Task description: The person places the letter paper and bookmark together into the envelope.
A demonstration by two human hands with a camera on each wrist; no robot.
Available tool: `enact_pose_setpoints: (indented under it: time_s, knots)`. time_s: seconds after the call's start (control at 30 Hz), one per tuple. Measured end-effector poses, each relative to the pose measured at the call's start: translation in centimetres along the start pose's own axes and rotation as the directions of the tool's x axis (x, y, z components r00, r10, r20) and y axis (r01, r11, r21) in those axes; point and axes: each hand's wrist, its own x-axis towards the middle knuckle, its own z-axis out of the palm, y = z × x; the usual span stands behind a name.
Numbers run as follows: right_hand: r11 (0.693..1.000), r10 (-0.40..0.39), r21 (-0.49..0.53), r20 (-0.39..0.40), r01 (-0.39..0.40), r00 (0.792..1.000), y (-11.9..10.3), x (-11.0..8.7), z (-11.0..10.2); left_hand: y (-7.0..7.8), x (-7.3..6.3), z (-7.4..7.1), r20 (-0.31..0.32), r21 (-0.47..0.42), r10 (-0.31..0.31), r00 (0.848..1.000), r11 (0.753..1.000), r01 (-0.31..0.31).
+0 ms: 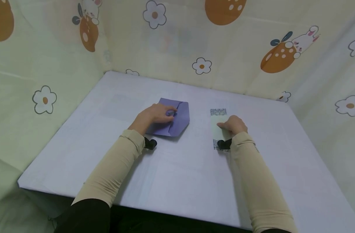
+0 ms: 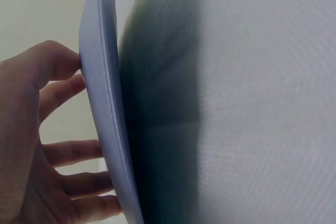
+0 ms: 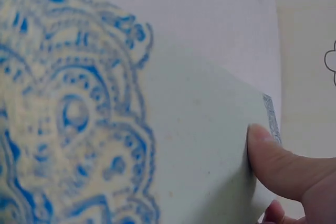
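Observation:
A purple envelope (image 1: 180, 118) lies left of centre on the table, its flap side up. My left hand (image 1: 160, 113) rests over it, with the spread fingertips touching its upper face in the left wrist view, where the envelope (image 2: 100, 82) shows edge-on. To the right is a pale green card (image 1: 219, 129) with blue patterned bands at both ends. My right hand (image 1: 235, 124) grips the card by its right edge. In the right wrist view the thumb (image 3: 273, 156) lies on the card's face, while the other fingers are mostly hidden beneath.
A white-covered table (image 1: 183, 181) carries both items. A pale curtain (image 1: 177, 42) printed with flowers and rabbits closes off the back and sides. Black wrist mounts (image 1: 150, 143) sit under both cuffs, the right one overlapping the card's near end in the head view.

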Motion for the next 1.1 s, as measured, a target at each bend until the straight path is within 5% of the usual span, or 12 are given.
enact_pose_setpoints:
  time_s: [0.23,0.4,0.83,0.97,1.1]
  knots:
    - [0.98,-0.112,0.161,-0.026,0.114,0.993,0.7,0.8,-0.4,0.1,0.1,-0.1,0.004,-0.001,0.013,1.0,1.0,-0.013]
    - [0.903,-0.171,0.385,-0.08,0.189,0.982,0.0,0.3,-0.9,0.1,0.0,-0.5,0.005,-0.006,0.003,1.0,1.0,-0.003]
    - [0.714,-0.204,0.651,-0.159,0.258,0.966,-6.1,-1.8,-1.5,-0.1,-0.1,-0.6,-0.001,-0.008,0.012,1.0,1.0,-0.012]
    - [0.696,-0.232,0.673,-0.119,0.25,0.965,-7.6,-2.1,-0.4,-0.1,0.0,-0.6,-0.002,-0.012,0.027,1.0,1.0,-0.027]
    - [0.717,-0.258,0.657,-0.059,0.233,0.964,-8.2,-2.0,0.5,-0.1,0.1,-0.4,0.004,-0.017,0.033,0.999,0.999,-0.033]
